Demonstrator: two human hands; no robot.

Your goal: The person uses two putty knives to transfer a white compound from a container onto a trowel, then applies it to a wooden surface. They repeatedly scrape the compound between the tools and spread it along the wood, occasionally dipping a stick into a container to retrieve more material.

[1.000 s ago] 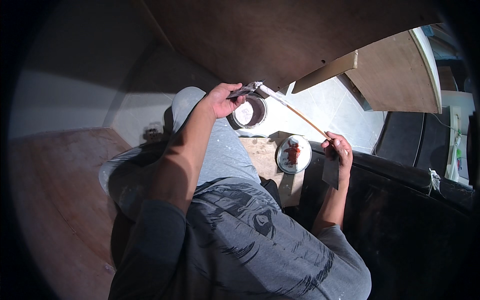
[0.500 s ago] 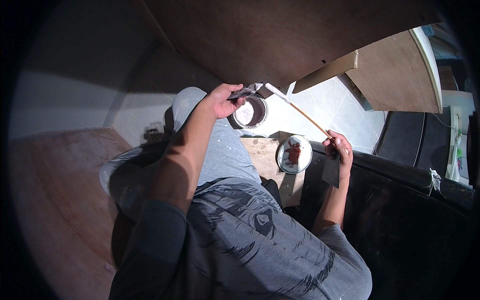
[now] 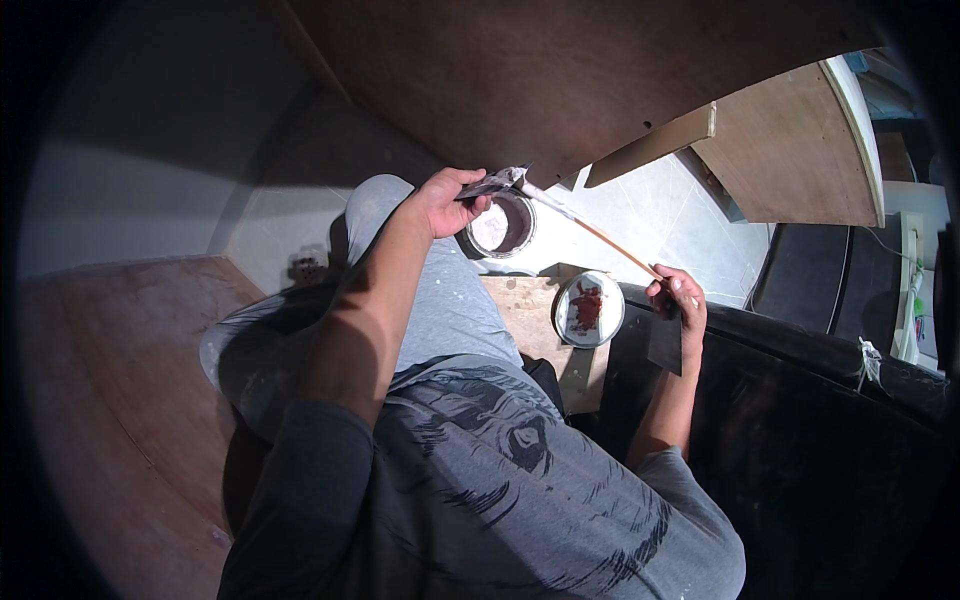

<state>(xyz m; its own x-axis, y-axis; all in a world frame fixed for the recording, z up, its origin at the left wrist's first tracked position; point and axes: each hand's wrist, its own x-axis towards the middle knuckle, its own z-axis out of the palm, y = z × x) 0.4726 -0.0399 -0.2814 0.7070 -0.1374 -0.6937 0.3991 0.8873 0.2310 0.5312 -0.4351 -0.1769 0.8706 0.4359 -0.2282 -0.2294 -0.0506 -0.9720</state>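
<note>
Left hand [image 3: 447,203] pinches dark scraper blade [image 3: 488,184] against stick [image 3: 590,230] tip, directly over open can [image 3: 500,224] at 12 o'clock, catching drips. Right hand [image 3: 680,300] grips stick's far end at 2 o'clock, steadying. Lid [image 3: 588,309] rests beside can.

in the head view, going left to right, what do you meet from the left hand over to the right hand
left hand → open can → round lid smeared red → right hand, which holds a dark flat scraper
</note>
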